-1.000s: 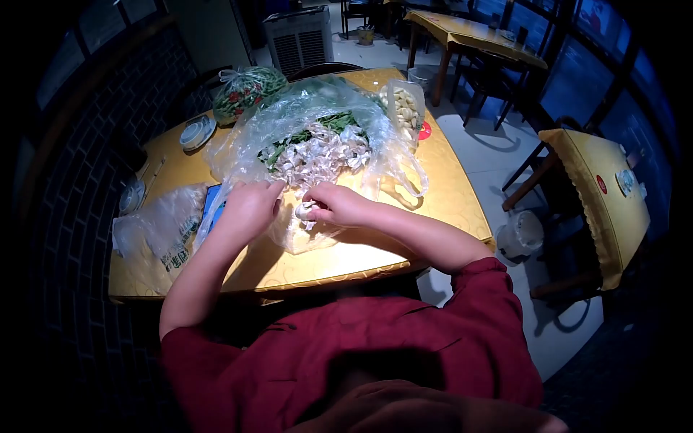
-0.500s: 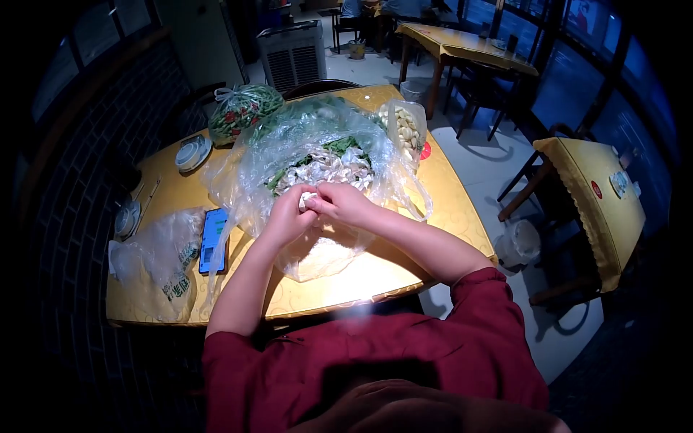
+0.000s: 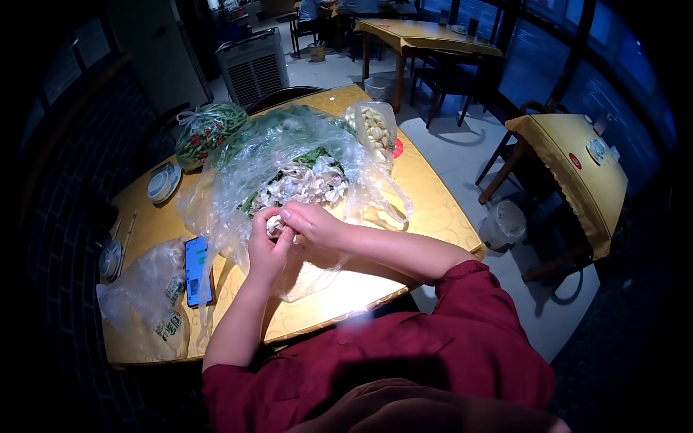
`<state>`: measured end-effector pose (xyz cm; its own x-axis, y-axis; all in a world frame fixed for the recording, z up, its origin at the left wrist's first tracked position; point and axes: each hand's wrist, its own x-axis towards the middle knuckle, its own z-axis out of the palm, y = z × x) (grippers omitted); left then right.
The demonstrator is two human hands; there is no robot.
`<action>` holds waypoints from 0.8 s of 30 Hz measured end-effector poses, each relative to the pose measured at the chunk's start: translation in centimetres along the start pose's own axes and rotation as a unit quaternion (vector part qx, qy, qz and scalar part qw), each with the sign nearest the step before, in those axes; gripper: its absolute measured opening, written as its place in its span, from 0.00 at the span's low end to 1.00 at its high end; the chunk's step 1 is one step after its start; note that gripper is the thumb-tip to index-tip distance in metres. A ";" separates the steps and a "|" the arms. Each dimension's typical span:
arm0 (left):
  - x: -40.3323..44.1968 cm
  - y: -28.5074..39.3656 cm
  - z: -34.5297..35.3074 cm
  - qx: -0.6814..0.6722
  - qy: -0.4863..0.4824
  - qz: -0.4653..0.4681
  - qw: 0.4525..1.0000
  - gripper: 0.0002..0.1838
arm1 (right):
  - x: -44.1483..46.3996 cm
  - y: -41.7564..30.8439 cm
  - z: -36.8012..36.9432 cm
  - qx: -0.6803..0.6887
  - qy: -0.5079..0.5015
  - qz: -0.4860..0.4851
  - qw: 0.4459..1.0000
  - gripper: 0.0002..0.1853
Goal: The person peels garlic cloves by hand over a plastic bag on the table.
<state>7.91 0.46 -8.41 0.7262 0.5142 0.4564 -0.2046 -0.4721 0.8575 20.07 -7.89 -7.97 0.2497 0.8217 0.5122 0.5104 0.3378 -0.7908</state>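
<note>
Over the near side of a spread clear plastic bag (image 3: 216,198), my two hands meet. My left hand (image 3: 266,249) is closed round a whitish piece of garlic (image 3: 274,225), which shows between thumb and fingers. From the right, my right hand (image 3: 315,224) is closed with its fingertips pressed on the same piece. Just beyond them on the bag lies a heap of papery garlic skins (image 3: 299,185), with green leaves (image 3: 310,157) at its far edge. A clear bag of peeled garlic cloves (image 3: 374,130) stands at the back right.
A tied bag of green and red peppers (image 3: 209,137) sits at the back left, near stacked dishes (image 3: 163,183). A phone (image 3: 196,270) and a crumpled plastic bag (image 3: 148,299) lie on the left of the yellow table (image 3: 440,202). A bin (image 3: 503,225) stands right.
The view has shifted, so the table appears further left and lower. Both hands stay together on the garlic, and the left fingers now stand more upright around it.
</note>
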 end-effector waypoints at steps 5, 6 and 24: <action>0.6 -2.1 -1.7 -0.100 -0.012 -0.022 0.995 0.10 | 0.9 0.6 -1.3 0.213 -0.126 0.153 0.957 0.17; 1.0 -3.0 -1.7 -0.058 0.015 0.011 0.998 0.07 | 1.1 1.0 -1.7 0.255 -0.104 0.205 0.939 0.15; 0.8 -0.9 -1.4 -0.170 -0.079 -0.205 0.961 0.07 | -0.8 1.9 -2.0 0.484 -0.064 0.270 0.830 0.13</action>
<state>7.77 2.27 -8.48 0.8765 0.4793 0.0454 -0.0634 0.0213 0.9978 22.54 -8.80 -9.22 0.1056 0.9944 0.0058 -0.5625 0.0645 -0.8243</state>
